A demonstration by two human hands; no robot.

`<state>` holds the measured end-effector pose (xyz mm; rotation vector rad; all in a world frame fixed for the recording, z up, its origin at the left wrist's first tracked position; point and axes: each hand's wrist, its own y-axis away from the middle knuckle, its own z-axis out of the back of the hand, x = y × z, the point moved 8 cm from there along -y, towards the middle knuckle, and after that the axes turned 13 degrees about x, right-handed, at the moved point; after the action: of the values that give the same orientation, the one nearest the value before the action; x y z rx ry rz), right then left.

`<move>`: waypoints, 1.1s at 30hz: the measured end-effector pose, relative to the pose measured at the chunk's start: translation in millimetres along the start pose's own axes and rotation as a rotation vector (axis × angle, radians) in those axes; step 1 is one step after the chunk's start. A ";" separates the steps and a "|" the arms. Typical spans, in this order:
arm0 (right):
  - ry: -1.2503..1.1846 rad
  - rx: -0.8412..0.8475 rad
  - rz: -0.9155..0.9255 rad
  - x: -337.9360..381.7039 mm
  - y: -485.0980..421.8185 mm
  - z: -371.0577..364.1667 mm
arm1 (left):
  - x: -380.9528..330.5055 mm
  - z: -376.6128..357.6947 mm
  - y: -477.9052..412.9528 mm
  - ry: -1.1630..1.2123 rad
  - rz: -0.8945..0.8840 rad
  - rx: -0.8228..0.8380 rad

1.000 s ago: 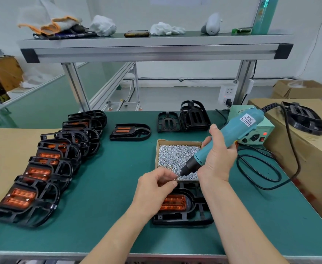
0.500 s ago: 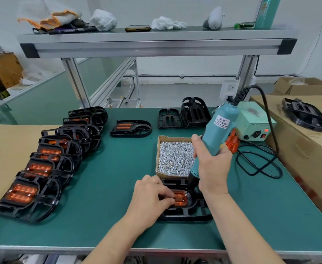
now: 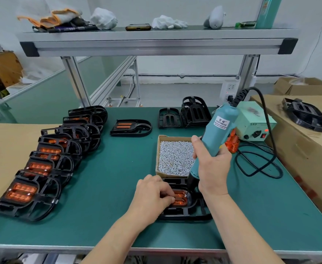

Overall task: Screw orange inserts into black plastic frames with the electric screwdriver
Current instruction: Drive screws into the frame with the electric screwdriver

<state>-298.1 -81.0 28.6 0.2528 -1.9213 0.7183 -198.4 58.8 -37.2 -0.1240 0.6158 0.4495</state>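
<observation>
From my end: R hand (image 3: 212,168) is wrapped tight round the teal electric screwdriver (image 3: 216,134), thumb side up. The tool stands nearly upright, top leaning a bit away and to the right, dark nose down at the right end of the orange insert (image 3: 181,197). I can't make out the bit tip or a screw, too small & partly behind the wrist.

L hand (image 3: 152,195) has fingers curled, tips holding down the left part of that insert. The insert sits in the black frame (image 3: 186,215), which lies flat on the green mat (image 3: 108,187) near the front edge, just in front of the cardboard box of screws (image 3: 173,157).

Left side: an overlapping row of frames w/ orange inserts (image 3: 42,168) runs back along the mat edge. One more fitted frame (image 3: 130,127) lies alone further back, and bare black frames (image 3: 185,115) sit behind the screw box. The screwdriver's black cable (image 3: 259,168) loops on the mat beside the pale green power unit (image 3: 255,126), red light on
</observation>
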 end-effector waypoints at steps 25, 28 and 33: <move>0.166 0.145 -0.004 0.9 9.2 -18.0 | 2.0 -0.1 1.1 0.095 0.022 0.025; 0.154 0.151 0.006 1.2 11.0 -20.4 | 2.4 -1.0 1.3 0.095 0.022 0.021; 0.089 0.204 0.034 9.2 14.1 -22.4 | 0.9 -1.7 2.5 0.084 0.029 0.041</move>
<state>-292.1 -55.3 38.2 0.3095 -1.7731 0.9345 -199.8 61.0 -39.1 -0.0950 0.7099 0.4610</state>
